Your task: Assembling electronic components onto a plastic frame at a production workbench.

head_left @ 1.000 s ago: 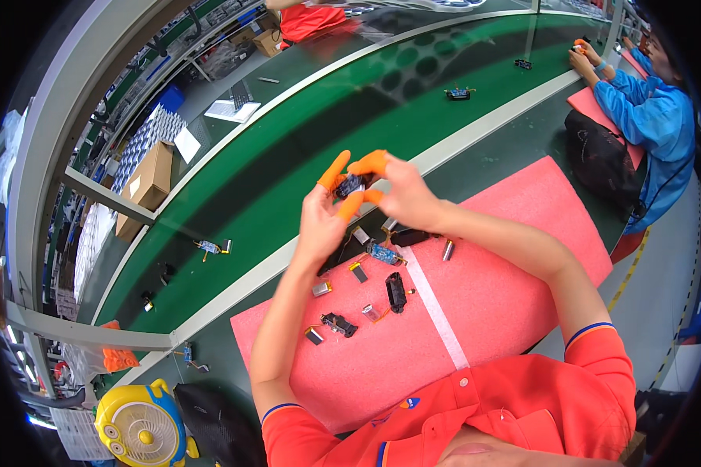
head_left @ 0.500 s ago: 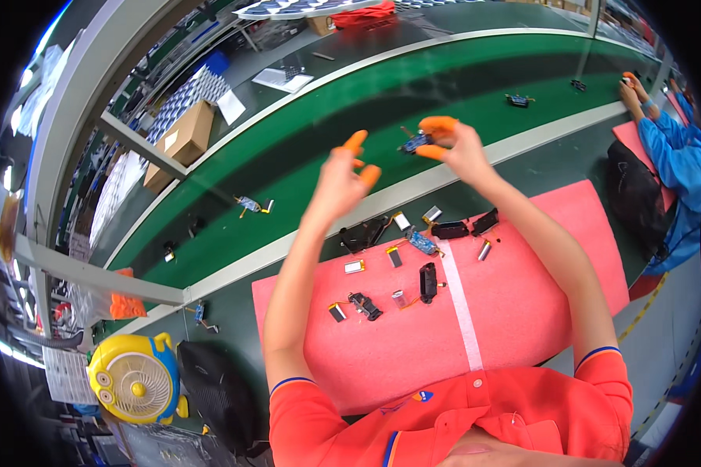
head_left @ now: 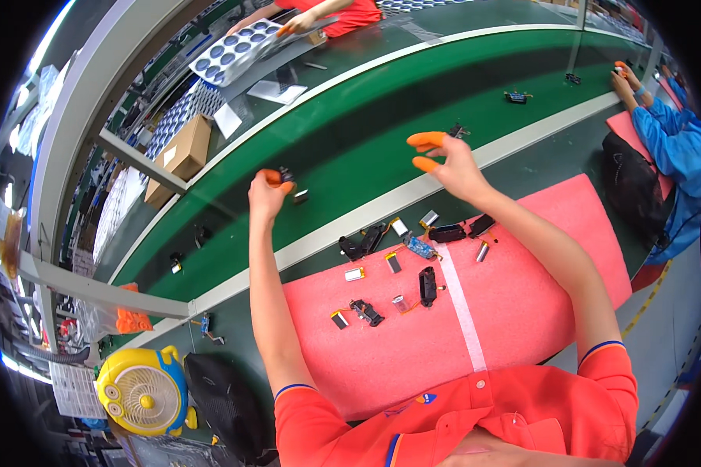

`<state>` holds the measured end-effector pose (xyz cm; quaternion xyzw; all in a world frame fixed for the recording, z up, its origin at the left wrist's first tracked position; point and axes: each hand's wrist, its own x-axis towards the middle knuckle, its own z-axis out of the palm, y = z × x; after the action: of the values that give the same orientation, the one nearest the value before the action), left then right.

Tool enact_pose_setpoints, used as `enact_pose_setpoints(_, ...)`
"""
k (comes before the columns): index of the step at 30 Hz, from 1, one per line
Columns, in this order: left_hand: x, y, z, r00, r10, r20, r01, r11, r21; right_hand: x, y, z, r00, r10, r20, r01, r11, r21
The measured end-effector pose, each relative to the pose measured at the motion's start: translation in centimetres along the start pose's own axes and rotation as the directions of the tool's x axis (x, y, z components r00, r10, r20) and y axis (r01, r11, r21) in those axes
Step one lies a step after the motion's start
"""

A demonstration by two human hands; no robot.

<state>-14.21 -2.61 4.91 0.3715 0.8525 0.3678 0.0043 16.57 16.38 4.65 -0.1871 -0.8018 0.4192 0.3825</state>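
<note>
Dark electronic assembly point(head_left: 287, 176) sits in the fingertips of the left hand point(head_left: 265, 196), over the green belt point(head_left: 366, 148), with a small silver battery point(head_left: 301, 196) just below it. That hand is closed in a pinch on the assembly; whether the battery hangs or rests on the belt, I cannot tell. The right hand point(head_left: 458, 165) is partly open, its orange-covered fingers apart and holding nothing visible, near another dark assembly point(head_left: 459, 131).

The belt curves across the view, edged by a pale rail point(head_left: 366, 213), with a few more units spread along it. On the near side a dark green bench point(head_left: 553, 167) carries a pink foam mat point(head_left: 389, 354) crossed by a white strip point(head_left: 461, 319). Small flat batteries point(head_left: 354, 274), a blue circuit board point(head_left: 421, 246) and black housings point(head_left: 427, 286) lie scattered on and along the far edge of the mat.

To the left stand a yellow-and-blue fan point(head_left: 144, 398) and, beside it, a black bag point(head_left: 222, 401). Beyond the belt are a cardboard box point(head_left: 183, 152) and a person in red point(head_left: 354, 19) at a pale tray point(head_left: 237, 50) with round dark wells. At the right, a co-worker in blue point(head_left: 662, 140) sits by the belt.
</note>
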Motion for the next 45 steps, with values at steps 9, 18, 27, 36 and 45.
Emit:
enact_pose_setpoints(9, -8.7, 18.8, 10.3, 0.913, 0.371, 0.171, -0.129, 0.658, -0.742, -1.2, 1.2, -0.9, 0.984, 0.021, 0.175, -0.121, 0.802, 0.584)
enact_pose_setpoints(18, -8.5, 18.1, 12.1, 0.905, 0.426, 0.001, -0.269, 0.574, -0.773, -0.5, 0.2, -4.7, 0.827, 0.319, 0.463, -0.532, 0.709, 0.462)
enact_pose_setpoints(27, -8.1, 18.1, 10.4, 0.894, 0.294, 0.338, 0.23, 0.346, -0.91, -1.0, -0.9, -4.4, 0.992, -0.121, 0.039, 0.118, 0.989, 0.085)
enact_pose_setpoints(36, -8.2, 18.2, 10.0, 0.819, 0.25, 0.517, 0.497, 0.142, -0.856, -0.9, -0.1, -5.1, 0.831, -0.552, 0.067, 0.555, 0.817, -0.158)
enact_pose_setpoints(45, -8.9, 18.1, 10.0, 0.883, 0.287, 0.37, 0.336, 0.163, -0.928, -0.8, -1.2, -4.5, 0.992, -0.015, 0.126, -0.017, 0.967, 0.252)
